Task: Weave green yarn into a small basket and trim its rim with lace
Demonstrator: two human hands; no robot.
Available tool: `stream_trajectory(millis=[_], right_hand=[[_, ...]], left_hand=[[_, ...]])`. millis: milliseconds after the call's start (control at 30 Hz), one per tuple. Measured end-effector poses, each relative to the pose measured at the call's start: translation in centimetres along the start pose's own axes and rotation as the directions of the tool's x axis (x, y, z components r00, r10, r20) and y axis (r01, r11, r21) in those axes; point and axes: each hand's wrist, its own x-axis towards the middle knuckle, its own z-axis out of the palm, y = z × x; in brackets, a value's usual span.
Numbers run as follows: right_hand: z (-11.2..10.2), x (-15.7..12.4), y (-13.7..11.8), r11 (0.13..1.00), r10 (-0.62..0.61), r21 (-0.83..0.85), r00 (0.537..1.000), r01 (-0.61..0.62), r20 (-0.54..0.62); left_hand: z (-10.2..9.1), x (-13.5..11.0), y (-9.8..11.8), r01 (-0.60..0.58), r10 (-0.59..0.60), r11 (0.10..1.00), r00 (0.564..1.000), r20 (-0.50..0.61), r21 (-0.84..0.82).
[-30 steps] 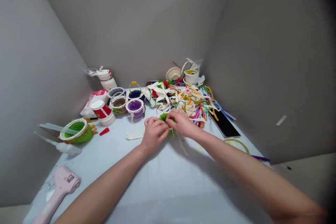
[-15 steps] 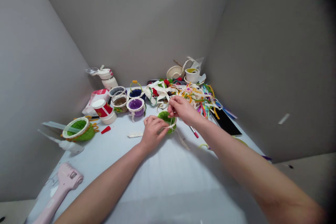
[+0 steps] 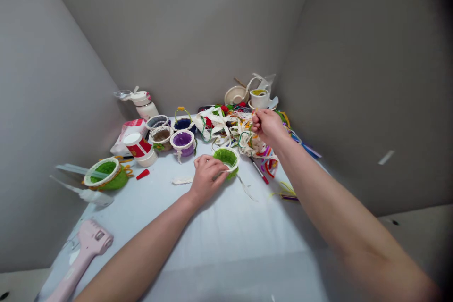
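Observation:
My left hand [image 3: 209, 174] grips the near rim of a small green basket [image 3: 226, 155] with a white edge, fingers closed on it. A thin pale strand lies across the basket's opening, and thin string ends [image 3: 247, 188] trail onto the table on its right. Up and to the right, my right hand [image 3: 267, 125] is closed in a pinch above a heap of lace and coloured trims [image 3: 230, 125]. What its fingertips hold is too small to make out. A strip of white lace [image 3: 182, 181] lies left of my left hand.
Behind stand a purple basket [image 3: 183, 140], a brown one [image 3: 162, 136] and a blue one [image 3: 183, 123]. At left are a larger green basket [image 3: 118, 180], a red-and-white cup [image 3: 138, 146] and a pink glue gun [image 3: 92, 238]. A red-ended pen [image 3: 260, 173] lies right of centre.
My right hand has moved up and right, away from the green basket's rim, still pinched. More of the basket's inside shows. My left hand stays on the rim.

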Motion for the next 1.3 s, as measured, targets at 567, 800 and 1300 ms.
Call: stream_trajectory(millis=[567,800,1300], right_hand=[[-0.3,-10.5,4.2,0.321,-0.076,-0.739,0.793,0.593,0.604],[-0.1,-10.5,4.3,0.297,-0.046,-0.764,0.808,0.573,0.588],[-1.3,-9.2,1.3,0.39,-0.223,-0.653,0.754,0.649,0.617]], left_hand=[[-0.2,-0.1,-0.2,-0.01,0.01,1.0,0.999,-0.037,-0.012],[-0.1,-0.2,-0.4,-0.013,0.013,1.0,1.0,-0.02,-0.002],[-0.3,0.0,-0.2,0.008,-0.008,1.0,1.0,-0.016,-0.007]])
